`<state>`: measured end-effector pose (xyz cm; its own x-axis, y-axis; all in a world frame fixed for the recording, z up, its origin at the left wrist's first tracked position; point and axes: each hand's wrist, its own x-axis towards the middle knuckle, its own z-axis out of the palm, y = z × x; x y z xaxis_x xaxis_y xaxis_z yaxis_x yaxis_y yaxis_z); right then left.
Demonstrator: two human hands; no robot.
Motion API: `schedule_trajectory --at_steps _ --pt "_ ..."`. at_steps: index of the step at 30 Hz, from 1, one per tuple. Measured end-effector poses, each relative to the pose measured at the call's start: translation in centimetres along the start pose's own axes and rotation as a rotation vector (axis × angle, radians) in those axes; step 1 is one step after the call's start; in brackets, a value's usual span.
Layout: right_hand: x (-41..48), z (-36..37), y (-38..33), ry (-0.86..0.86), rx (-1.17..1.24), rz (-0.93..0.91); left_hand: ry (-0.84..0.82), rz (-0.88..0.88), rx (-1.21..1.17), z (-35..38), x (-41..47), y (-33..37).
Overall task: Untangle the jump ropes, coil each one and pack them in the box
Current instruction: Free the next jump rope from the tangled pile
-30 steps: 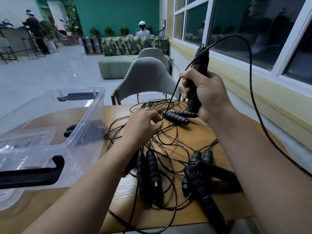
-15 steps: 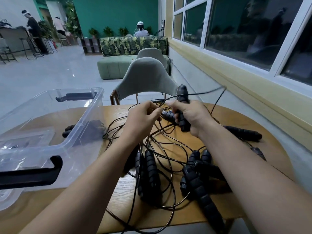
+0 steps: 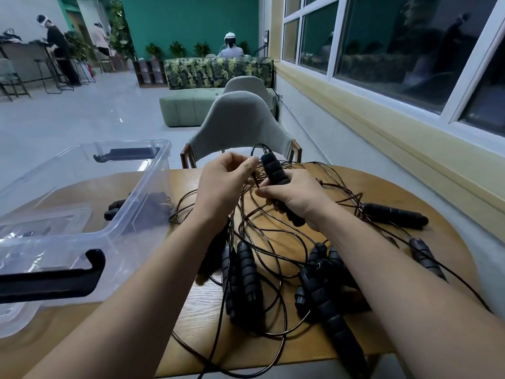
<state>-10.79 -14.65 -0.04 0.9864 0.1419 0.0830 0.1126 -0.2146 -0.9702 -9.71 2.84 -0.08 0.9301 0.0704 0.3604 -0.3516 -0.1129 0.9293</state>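
Matt ribbed foam handles (image 3: 247, 266), glossy cords (image 3: 276, 236), clear plastic box (image 3: 82, 228), wood-grain table (image 3: 196, 310).

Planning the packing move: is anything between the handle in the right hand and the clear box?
The left hand and its forearm lie between handle and box; the handle's cord also runs into the tangle.

Pretty cramped tbh: the clear box (image 3: 153, 187) hogs the left of the table (image 3: 388, 195), the cord tangle (image 3: 273, 242) and loose handles (image 3: 393, 216) clog the middle and right, and a chair (image 3: 240, 124) blocks the far edge, leaving just the box's open top and a sliver of bare wood far right.
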Motion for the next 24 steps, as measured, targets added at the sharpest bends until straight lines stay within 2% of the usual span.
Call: schedule_trajectory --at_steps 5,9,14,16,24 --pt "-0.2 -0.2 -0.2 -0.008 -0.078 -0.038 -0.006 0.023 -0.051 0.3 -0.3 0.3" --pt "0.0 -1.2 -1.7 0.066 0.055 -0.082 -0.041 -0.057 -0.038 0.6 -0.4 0.5" --pt "-0.8 -2.5 -5.0 0.092 0.256 -0.177 -0.274 0.059 0.297 1.8 -1.0 -0.9" --pt "-1.2 -2.8 -6.2 0.098 0.319 -0.204 -0.324 0.096 0.35 2.1 -1.3 -1.1" --pt "-2.2 -2.6 -8.2 0.018 0.38 -0.265 -0.222 0.145 0.395 2.7 -2.0 -0.1"
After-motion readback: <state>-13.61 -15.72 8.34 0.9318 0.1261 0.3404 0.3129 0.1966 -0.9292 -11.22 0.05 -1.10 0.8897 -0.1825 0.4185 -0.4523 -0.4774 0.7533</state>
